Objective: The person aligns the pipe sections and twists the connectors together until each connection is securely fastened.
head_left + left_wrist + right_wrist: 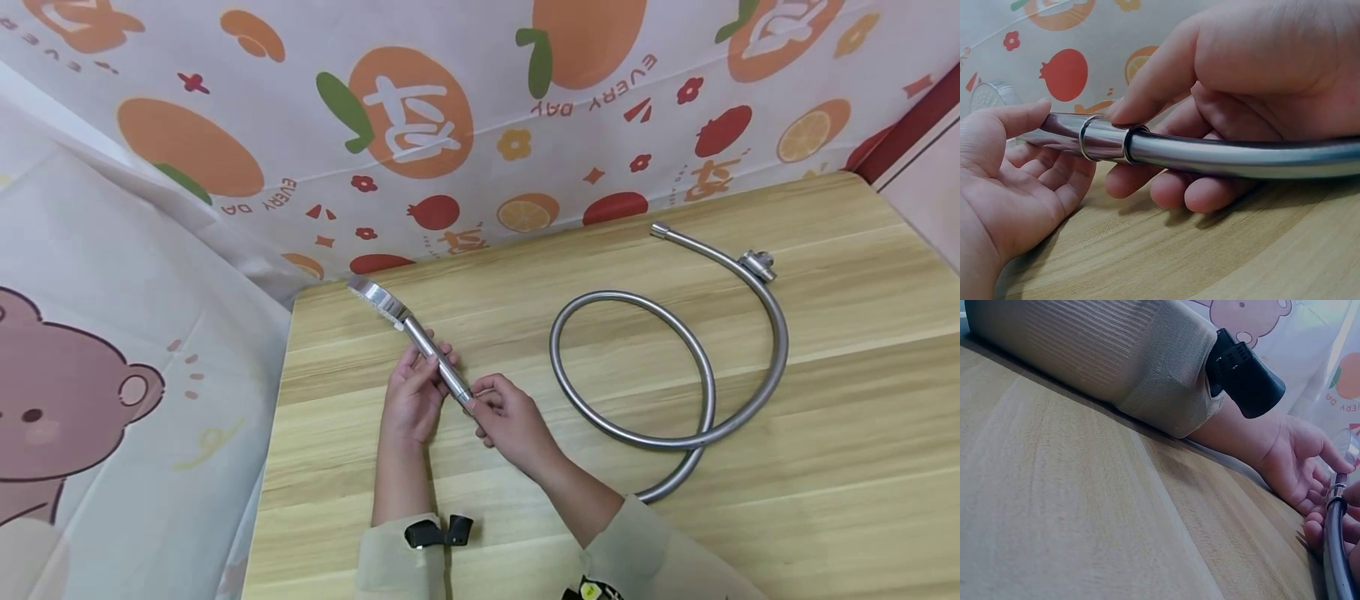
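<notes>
A chrome handheld shower head [378, 298] is tilted up to the left above the wooden table. My left hand [412, 400] holds its handle, thumb on top and fingers beneath. At the handle's lower end, my right hand [517, 427] pinches the metal hose's end fitting between thumb and fingers. In the left wrist view, this shiny collar [1107, 139] sits right up against the handle, in line with it. The grey hose [1241, 157] runs from it under the right palm. The right wrist view shows the left hand [1297, 465] and the joint at its right edge.
The rest of the flexible hose [615, 295] lies in a loop on the wooden table [847, 400], its free end fitting [660, 229] near the back edge. A small metal bracket [759, 265] lies against the hose. A fruit-print curtain [480, 100] hangs behind.
</notes>
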The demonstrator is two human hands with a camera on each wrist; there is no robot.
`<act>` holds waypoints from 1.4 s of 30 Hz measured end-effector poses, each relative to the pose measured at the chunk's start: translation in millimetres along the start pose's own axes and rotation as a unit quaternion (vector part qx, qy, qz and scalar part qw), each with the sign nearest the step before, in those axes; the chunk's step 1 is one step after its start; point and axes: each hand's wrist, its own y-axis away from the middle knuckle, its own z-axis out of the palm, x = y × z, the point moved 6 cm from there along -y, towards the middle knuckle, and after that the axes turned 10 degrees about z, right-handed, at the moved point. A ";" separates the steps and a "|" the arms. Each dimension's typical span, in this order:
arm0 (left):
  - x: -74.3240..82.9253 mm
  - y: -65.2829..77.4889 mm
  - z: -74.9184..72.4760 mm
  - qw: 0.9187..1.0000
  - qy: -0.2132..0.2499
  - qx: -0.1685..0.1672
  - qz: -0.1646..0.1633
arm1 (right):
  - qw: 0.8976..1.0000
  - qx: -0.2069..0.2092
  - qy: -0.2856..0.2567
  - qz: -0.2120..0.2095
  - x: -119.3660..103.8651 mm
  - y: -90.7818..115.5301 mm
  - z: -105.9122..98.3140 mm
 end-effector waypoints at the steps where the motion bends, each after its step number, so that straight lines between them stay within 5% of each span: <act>1: -0.2 -0.1 -0.1 1.000 0.000 0.000 0.000 | 1.000 0.000 -0.003 0.001 0.3 -0.2 0.0; 21: -0.6 -2.2 -0.9 1.000 -0.006 0.003 -0.004 | 0.999 -0.007 0.033 -0.019 -0.3 -1.8 0.3; 42: 0.4 -0.9 0.9 1.000 -0.027 0.006 -0.006 | 1.000 -0.003 0.006 0.008 3.2 -3.2 2.2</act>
